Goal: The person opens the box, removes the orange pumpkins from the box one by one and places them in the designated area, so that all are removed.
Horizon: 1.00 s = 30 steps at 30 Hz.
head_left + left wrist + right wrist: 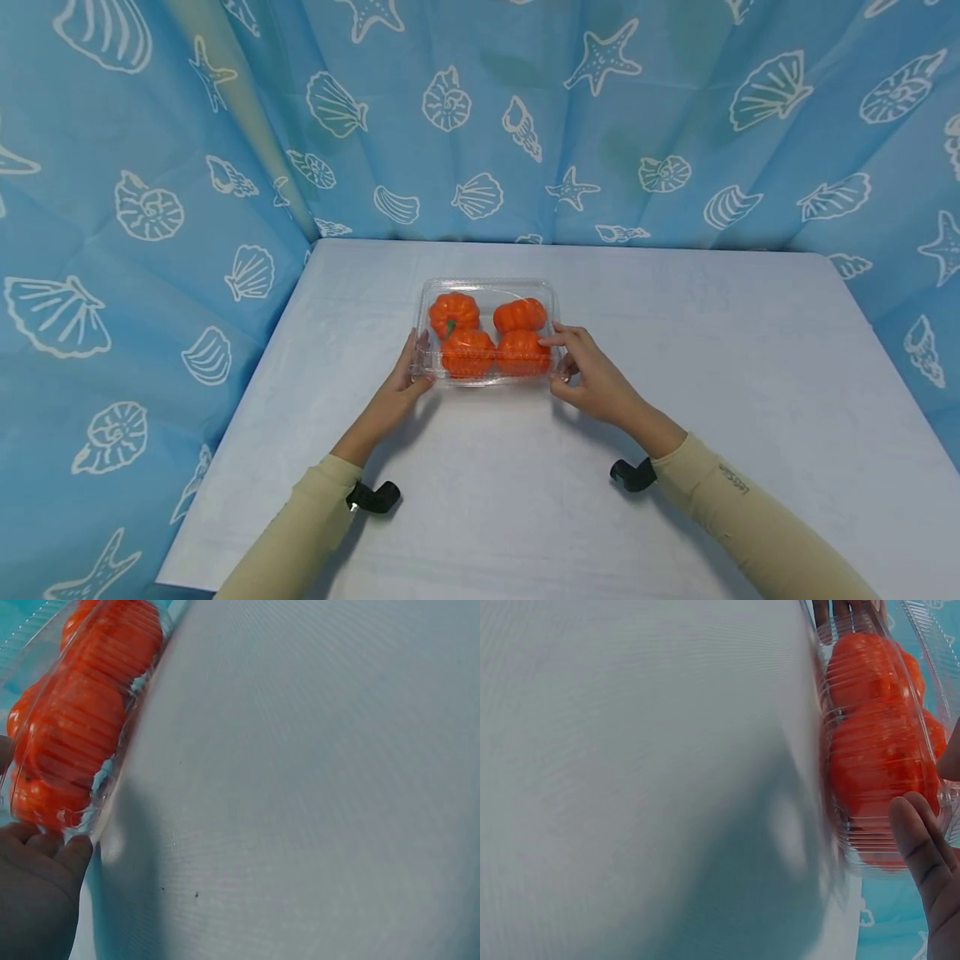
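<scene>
One white-covered table [712, 350] extends beneath the left hand [393, 390] and the right hand [596, 383]. Between them lies a clear plastic container [487, 282]; whether its base bears on the cloth cannot be determined.

Judgement: the step is a two-sided hold, best done with the container level and inward pressure equal, since thin walls would likely buckle under a hard squeeze. The left hand grips the near corner on its side, thumb in front, fingers along the side wall. The right hand holds the opposite end, thumb at the near corner, a fingertip on the upper edge. Contact low on the base appears advisable. The orange pumpkins [522, 353], inside and between the palms, would probably slide if either side dipped.

Count by size: tables, one; containers, one; hands, two; pumpkins, four, two nearer the wrists and two farther off; green stem [451, 327], one visible, nearer the left hand.
</scene>
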### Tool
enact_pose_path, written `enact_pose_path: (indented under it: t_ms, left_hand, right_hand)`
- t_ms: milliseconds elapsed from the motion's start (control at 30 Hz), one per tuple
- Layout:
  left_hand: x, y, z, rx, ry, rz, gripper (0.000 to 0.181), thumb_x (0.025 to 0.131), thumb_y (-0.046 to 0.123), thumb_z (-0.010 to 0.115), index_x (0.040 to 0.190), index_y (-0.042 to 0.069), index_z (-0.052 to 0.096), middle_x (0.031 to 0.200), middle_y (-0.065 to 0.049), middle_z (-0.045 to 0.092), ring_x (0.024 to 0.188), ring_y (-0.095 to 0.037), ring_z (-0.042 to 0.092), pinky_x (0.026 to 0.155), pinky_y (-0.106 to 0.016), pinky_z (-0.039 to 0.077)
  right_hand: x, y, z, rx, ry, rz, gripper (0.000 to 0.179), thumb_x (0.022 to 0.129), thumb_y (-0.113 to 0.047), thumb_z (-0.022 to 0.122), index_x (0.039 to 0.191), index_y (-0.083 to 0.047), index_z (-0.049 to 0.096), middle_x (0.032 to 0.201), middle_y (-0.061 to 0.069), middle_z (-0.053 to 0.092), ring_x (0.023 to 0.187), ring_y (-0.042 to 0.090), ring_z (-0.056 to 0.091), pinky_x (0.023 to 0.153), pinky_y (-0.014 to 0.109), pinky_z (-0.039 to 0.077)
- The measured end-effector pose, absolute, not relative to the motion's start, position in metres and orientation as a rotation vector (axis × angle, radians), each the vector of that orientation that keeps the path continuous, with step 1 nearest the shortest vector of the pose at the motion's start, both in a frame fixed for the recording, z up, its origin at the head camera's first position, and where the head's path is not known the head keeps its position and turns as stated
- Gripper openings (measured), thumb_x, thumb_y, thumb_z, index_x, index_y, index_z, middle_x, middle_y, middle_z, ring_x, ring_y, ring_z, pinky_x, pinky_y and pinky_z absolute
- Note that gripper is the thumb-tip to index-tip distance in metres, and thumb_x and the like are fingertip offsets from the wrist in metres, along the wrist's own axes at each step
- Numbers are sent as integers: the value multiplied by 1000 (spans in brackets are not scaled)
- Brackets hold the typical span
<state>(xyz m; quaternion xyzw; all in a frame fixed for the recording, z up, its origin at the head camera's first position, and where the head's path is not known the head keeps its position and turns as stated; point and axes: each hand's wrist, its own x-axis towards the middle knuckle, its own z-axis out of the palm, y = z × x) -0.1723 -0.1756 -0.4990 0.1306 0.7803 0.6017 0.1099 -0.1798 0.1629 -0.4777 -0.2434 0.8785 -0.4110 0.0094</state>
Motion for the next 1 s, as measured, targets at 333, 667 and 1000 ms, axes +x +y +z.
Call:
enact_pose_path:
  t_ms: [333,667,1000]
  left_hand:
    - [-172,-176,-496,392,2311,1739,81,107,7,49,163,13,-9,171,-10,4,156,-27,-4,125,-52,5]
    - [-172,-177,-498,407,2313,1756,82,106,7,50,164,13,-9,171,-9,5,156,-25,-2,125,-49,6]
    - [-171,-183,-496,456,2301,1747,81,106,4,49,163,11,-8,170,-13,6,156,-32,4,121,-57,21]
  right_hand:
    - [-180,164,-474,-756,2771,-1248,52,87,0,67,137,-9,54,157,20,37,86,14,61,84,37,60]
    - [-182,167,-471,-765,2759,-1208,57,88,1,65,142,-12,51,159,18,36,87,15,61,83,36,60]
    - [-177,174,-471,-818,2706,-1250,72,88,-8,78,151,-13,44,118,9,68,81,10,66,82,37,61]
